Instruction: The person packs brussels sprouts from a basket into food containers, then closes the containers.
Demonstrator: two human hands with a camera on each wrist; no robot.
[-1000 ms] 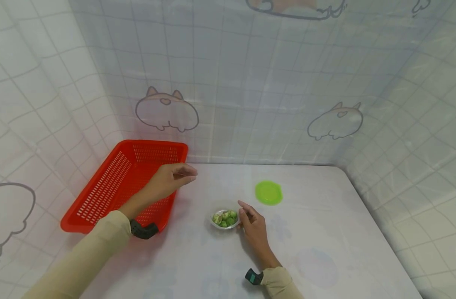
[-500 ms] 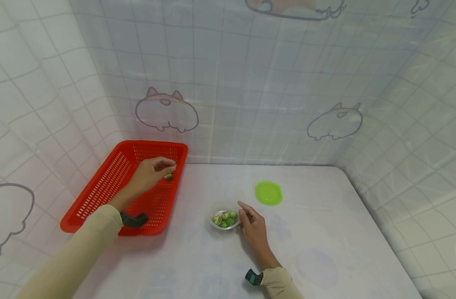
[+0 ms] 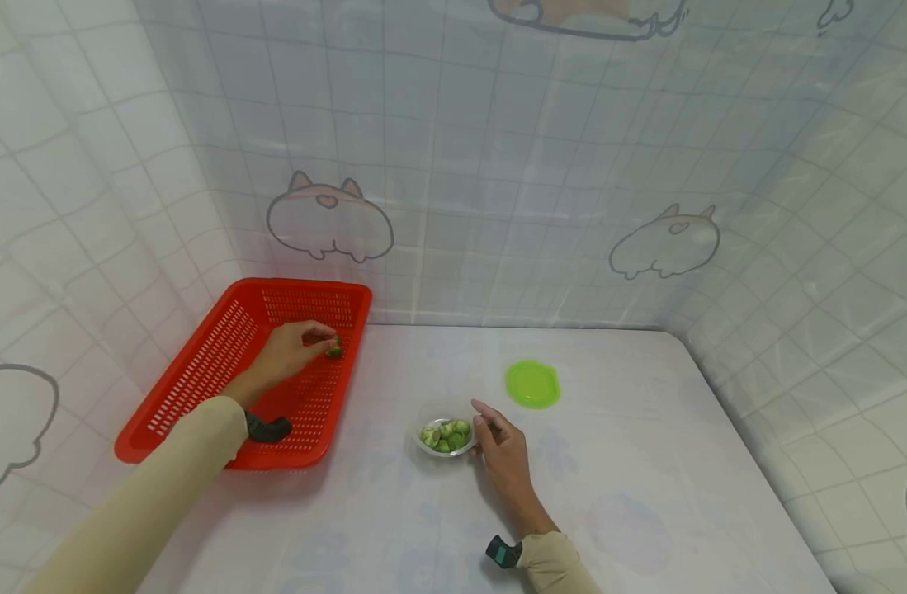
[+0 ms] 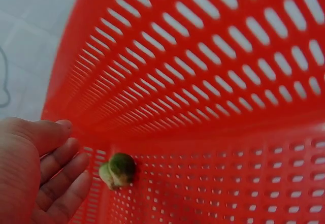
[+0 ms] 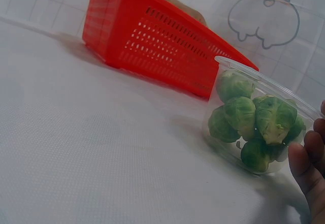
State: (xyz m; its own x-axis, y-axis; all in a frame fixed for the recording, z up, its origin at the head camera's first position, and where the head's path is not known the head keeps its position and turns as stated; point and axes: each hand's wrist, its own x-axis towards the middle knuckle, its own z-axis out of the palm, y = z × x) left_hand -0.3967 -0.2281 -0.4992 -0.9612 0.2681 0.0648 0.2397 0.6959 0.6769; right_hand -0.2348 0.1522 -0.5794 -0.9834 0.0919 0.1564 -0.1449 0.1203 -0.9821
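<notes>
My left hand [image 3: 293, 351] is inside the red plastic basket [image 3: 339, 412], its fingers loosely bent. Just beyond the fingertips, two Brussels sprouts [image 4: 118, 171] lie close together in a corner of the basket; a gap shows between them and the hand in the left wrist view. On the table, a small clear plastic tub [image 5: 238, 64] holds several green Brussels sprouts [image 5: 274, 117]. Beside the tub's right side rests my right hand [image 3: 503, 450], thumb and fingertips right at its wall and rim, the index finger reaching forward.
A bright green round lid [image 3: 532, 384] lies flat on the white table [image 3: 609, 445], behind and right of the tub. Grid-patterned sheeting [image 3: 490, 206] with cartoon drawings hangs at the back and both sides. The basket's rim stands up along the left.
My left hand has moved left from above the basket's right rim to inside the basket. Sprouts have come into view by its fingertips. The right hand and the tub stay put.
</notes>
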